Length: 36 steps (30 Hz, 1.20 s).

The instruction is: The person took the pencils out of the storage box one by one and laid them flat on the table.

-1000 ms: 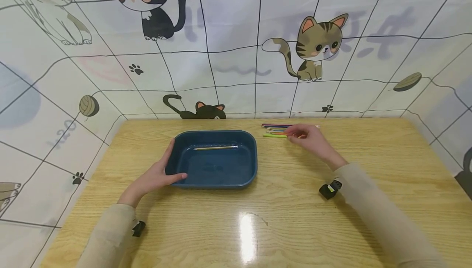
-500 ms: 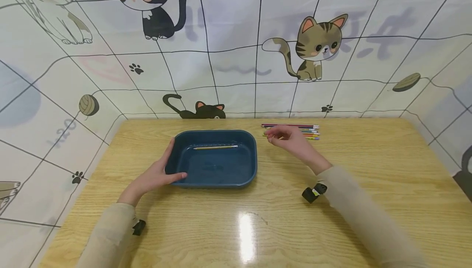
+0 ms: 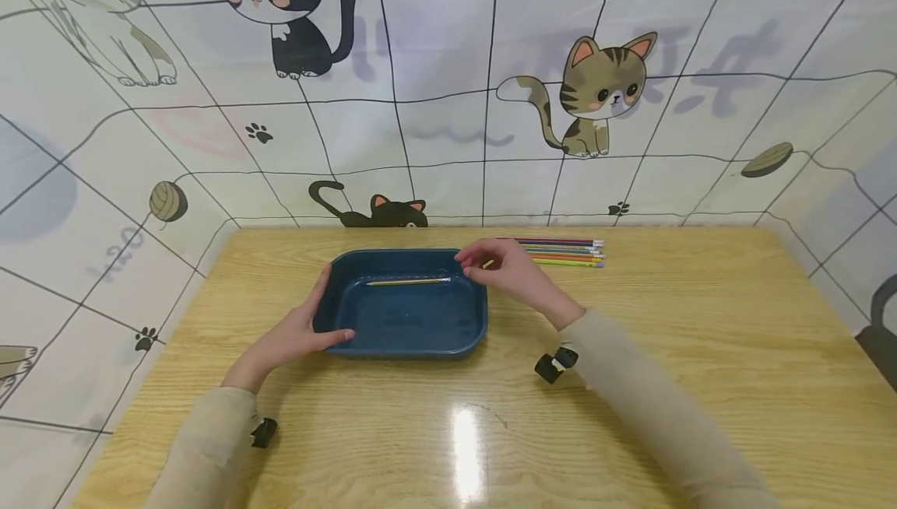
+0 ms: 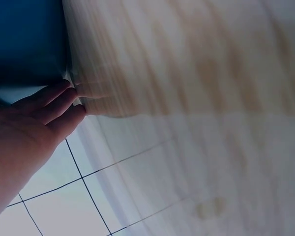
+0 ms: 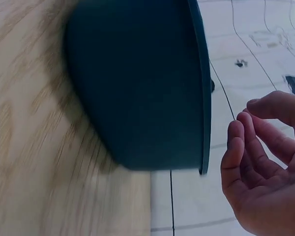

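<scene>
A dark blue rectangular tub point(image 3: 406, 352) stands on the table, with one yellowish pencil point(image 3: 406, 282) lying inside along its far side. My left hand point(image 3: 290, 334) grips the tub's left end, thumb over the near rim and fingers along the outer wall. In the left wrist view its fingertips point(image 4: 69, 101) lie at the tub's lower edge. My right hand point(image 3: 508, 272) is over the tub's far right corner, fingers loosely curled with no pencil visible between them. The right wrist view shows the thumb and fingertips close together beside the tub's rim point(image 5: 202, 98).
Several coloured pencils point(image 3: 568, 252) lie side by side at the back of the wooden table point(image 3: 392, 431), right of the tub. A cat-patterned white sheet point(image 3: 434, 128) rises behind the table and at both sides. Each wrist carries a small black device point(image 3: 554, 365).
My right hand has moved left from above the row of pencils to the tub's far right corner, uncovering the pencils' right ends. The left hand and the tub have stayed put.
</scene>
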### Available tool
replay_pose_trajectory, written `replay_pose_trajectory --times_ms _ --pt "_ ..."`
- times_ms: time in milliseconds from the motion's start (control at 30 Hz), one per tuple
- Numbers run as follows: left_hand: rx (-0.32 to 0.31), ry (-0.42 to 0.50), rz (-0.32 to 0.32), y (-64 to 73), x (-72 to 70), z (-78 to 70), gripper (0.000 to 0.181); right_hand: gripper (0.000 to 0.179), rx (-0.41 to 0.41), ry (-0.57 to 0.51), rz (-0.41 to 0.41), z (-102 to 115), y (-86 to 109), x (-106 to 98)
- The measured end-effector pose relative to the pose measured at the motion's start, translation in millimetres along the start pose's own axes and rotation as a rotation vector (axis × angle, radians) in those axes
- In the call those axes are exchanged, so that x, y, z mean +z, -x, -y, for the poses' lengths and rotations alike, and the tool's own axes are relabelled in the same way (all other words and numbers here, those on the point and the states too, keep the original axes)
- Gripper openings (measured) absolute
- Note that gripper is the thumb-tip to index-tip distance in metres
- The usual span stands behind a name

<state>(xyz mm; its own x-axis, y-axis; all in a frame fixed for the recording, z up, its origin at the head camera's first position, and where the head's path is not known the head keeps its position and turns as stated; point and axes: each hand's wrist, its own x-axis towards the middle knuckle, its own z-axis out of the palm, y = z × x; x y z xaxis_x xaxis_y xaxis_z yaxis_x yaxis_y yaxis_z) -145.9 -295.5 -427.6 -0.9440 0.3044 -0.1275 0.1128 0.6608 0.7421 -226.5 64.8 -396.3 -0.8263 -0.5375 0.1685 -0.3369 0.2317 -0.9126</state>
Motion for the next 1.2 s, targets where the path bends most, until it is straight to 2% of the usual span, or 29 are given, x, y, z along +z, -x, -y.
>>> replay_pose_trajectory --times_ms 200,300,567,833,1200 --pt "0.0 0.003 0.0 -0.4 0.1 0.9 0.113 0.02 -0.076 0.119 0.106 3.1 -13.0 18.7" --pt "0.002 0.004 -0.002 -0.4 0.5 1.2 0.113 0.022 -0.086 0.176 0.157 1.9 -17.6 26.4" --pt "0.0 -0.002 -0.005 -0.1 1.0 2.9 0.113 0.024 -0.094 0.274 0.21 1.9 -28.4 40.7" --pt "0.004 -0.008 -0.013 0.0 2.2 4.0 0.113 0.023 -0.076 0.416 0.268 -1.0 -46.4 52.9" --pt "0.012 -0.011 -0.022 -0.8 2.3 4.2 0.114 0.03 0.022 0.563 0.346 -8.9 -58.2 66.3"
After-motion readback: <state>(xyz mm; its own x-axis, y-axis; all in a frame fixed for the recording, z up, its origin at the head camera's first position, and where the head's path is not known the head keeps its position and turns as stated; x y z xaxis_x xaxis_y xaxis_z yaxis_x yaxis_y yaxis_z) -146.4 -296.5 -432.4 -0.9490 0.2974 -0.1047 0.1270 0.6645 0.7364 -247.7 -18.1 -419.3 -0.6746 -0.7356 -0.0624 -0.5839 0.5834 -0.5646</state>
